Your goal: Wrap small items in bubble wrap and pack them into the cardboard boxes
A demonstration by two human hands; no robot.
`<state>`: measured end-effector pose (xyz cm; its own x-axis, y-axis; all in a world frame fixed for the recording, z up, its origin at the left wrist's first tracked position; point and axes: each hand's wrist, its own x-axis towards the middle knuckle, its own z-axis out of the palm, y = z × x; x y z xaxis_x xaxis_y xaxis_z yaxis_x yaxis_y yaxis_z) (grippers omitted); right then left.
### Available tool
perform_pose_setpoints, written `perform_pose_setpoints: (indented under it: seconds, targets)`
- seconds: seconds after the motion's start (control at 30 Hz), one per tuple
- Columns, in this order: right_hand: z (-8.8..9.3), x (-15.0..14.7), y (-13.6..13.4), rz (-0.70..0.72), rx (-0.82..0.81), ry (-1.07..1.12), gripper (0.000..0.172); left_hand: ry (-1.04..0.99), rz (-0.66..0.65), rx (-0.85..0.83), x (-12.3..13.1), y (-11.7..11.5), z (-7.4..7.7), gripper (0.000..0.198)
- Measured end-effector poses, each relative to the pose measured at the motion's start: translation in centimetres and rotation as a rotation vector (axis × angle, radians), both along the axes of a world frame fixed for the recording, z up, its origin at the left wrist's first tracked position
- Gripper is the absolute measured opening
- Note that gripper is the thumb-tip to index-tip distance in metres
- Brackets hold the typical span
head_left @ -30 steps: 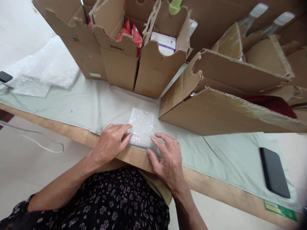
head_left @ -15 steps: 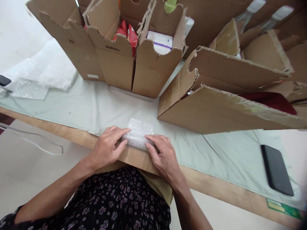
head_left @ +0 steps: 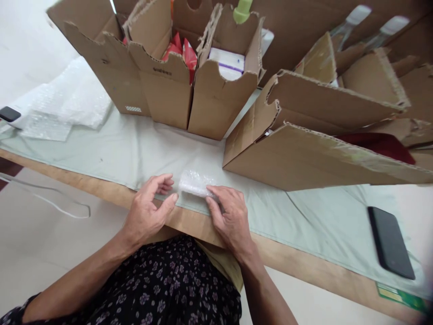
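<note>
A small roll of bubble wrap (head_left: 195,183) lies on the pale green cloth (head_left: 135,149) near the table's front edge. My right hand (head_left: 230,219) presses its fingertips on the roll's right end and grips it. My left hand (head_left: 149,210) hovers just left of the roll, fingers curled and apart, holding nothing; its fingertips are a little off the wrap.
Open cardboard boxes (head_left: 209,95) stand behind the roll, some holding red packets (head_left: 179,47) and a white box (head_left: 227,63). A large flat carton (head_left: 304,149) lies to the right. A black phone (head_left: 389,241) rests at right; loose bubble wrap sheets (head_left: 67,101) at left.
The flat bubble wrap sheet has been rolled away from me into a small tight roll. My left hand has come off it; my right hand stays on its right end.
</note>
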<state>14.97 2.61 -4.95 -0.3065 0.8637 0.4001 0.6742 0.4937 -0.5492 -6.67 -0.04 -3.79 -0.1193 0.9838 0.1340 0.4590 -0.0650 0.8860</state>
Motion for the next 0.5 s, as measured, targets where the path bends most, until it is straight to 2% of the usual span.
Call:
perform_pose_setpoints:
  seconds: [0.13, 0.27, 0.33, 0.4, 0.5]
  targets:
    - [1.0, -0.4, -1.1, -0.099, -0.233, 0.275, 0.018, -0.423, -0.083, -0.291, 1.3, -1.3, 0.6, 0.043]
    - [1.8, -1.1, -2.8, -0.054, -0.462, 0.473, 0.016, -0.633, -0.189, -0.318, 2.9, -1.0, 0.6, 0.034]
    - [1.9, -0.8, -3.3, -0.016, -0.464, 0.466, 0.016, -0.653, -0.19, -0.291, 3.3, -0.8, 0.8, 0.028]
    - [2.0, 0.1, -3.6, 0.006, -0.41, 0.422, 0.021, -0.582, -0.187, -0.254, 3.5, -0.8, 1.2, 0.024]
    - [3.0, 2.0, -3.5, 0.084, -0.38, 0.377, 0.049, -0.326, -0.217, -0.115, 3.6, -1.0, 1.9, 0.021]
